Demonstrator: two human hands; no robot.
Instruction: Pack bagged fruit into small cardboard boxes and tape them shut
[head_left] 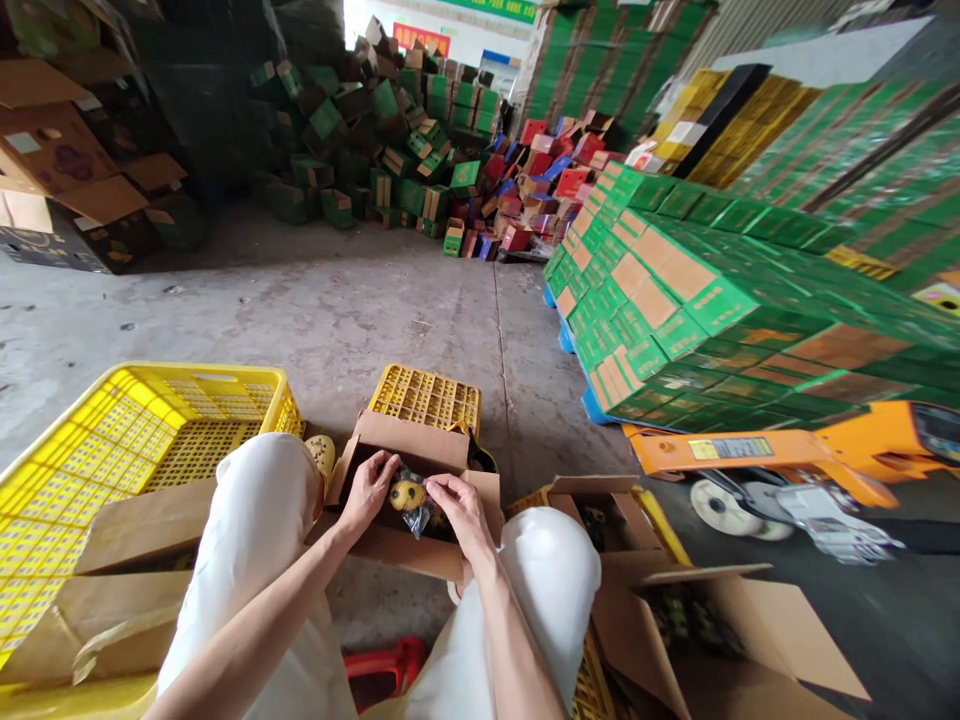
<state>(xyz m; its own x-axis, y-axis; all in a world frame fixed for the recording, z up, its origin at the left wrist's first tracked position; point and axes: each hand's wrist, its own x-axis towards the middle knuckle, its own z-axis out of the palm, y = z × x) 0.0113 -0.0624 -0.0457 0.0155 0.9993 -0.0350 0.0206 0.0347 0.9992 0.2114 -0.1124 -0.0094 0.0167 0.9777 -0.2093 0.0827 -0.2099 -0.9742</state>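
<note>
left hand [369, 490] and right hand [460, 510] held a yellow fruit [407, 494] in clear wrap | over an open brown box [420, 452] | yellow crate [142, 420] on the left | green boxes [675, 290] stacked on the right

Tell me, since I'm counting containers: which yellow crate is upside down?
The small yellow crate just beyond the open cardboard box; its slotted bottom faces up, while the big yellow crate sits open-side up.

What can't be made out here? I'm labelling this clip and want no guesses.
Head view only:
- Box contents: hidden by both hands and its dark inside.
- Fruit: kind unclear, small, wrapped in clear film.
- Left hand, right hand: fingertips hidden by fruit and film.
- Pallet jack: blurred, cut off by right edge.
</note>
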